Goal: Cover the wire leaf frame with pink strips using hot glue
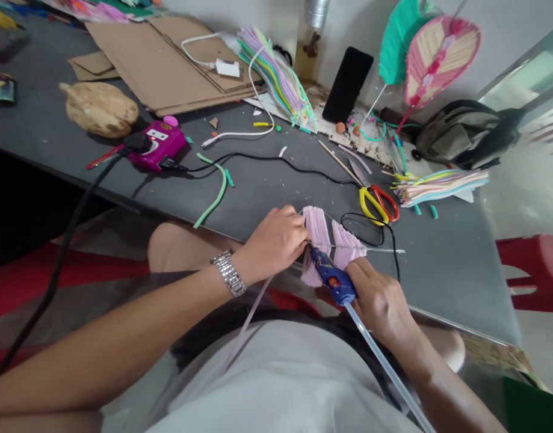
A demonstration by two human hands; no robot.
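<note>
My right hand (381, 300) is wrapped around a blue hot glue gun (338, 285), with a long clear glue stick (384, 364) out of its back end. The gun's nozzle points at my left hand (276, 240), whose fingers are pinched at the left edge of a leaf-shaped piece made of pink pipe cleaners (319, 225) on a thin wire frame. Two pink sections show on it, with a gap between them. A thin wire stem runs out to the right. From below my left hand a pale pink strip (253, 316) hangs over my lap; its upper end is hidden.
Yellow-and-red-handled scissors (374, 203) lie beyond the piece, beside a black cable loop. A purple power socket (161, 144), cardboard sheets (168, 66), pipe cleaner bundles (280, 78), a phone (347, 84) and a dark bag (461, 132) are on the grey table (267, 186).
</note>
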